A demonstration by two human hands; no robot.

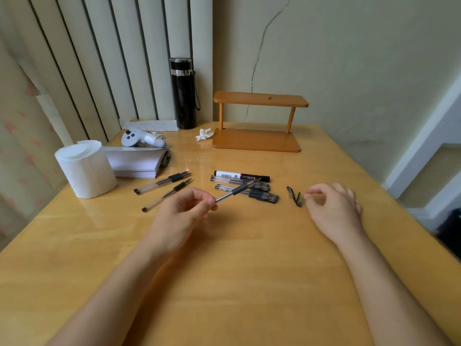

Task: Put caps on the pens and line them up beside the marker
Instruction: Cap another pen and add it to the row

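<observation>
A white and black marker lies across the wooden table. Two capped clear pens lie in a row just in front of it. My left hand pinches the back end of an uncapped pen, its tip pointing up and right over the capped pens. Three more uncapped pens lie to the left. My right hand pinches a clear pen cap at the fingertips. Another cap lies on the table just left of it.
A paper roll and a stack of white paper sit at the left, with a white controller behind them. A black flask, a crumpled tissue and a small wooden shelf stand at the back.
</observation>
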